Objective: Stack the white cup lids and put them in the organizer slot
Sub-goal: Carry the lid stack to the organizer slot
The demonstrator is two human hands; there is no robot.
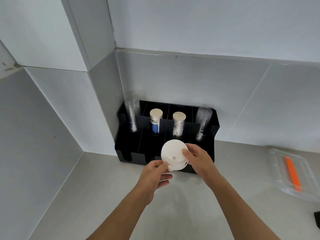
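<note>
A stack of white cup lids (171,154) is held tilted, top face toward me, just in front of the black organizer (124,148). My left hand (154,177) grips the stack's lower left edge. On the right edge, my right hand (199,160) pinches the stack with fingers and thumb. The stack hovers over the organizer's front middle slots, above the counter. The organizer stands in the wall corner with several front slots and back compartments.
In the back compartments stand two stacks of clear cups (132,113) (202,123) and two stacks of paper cups (155,121) (178,125). A clear plastic container (277,170) with an orange tool (292,174) lies at the right. A dark object (316,219) sits at the right edge.
</note>
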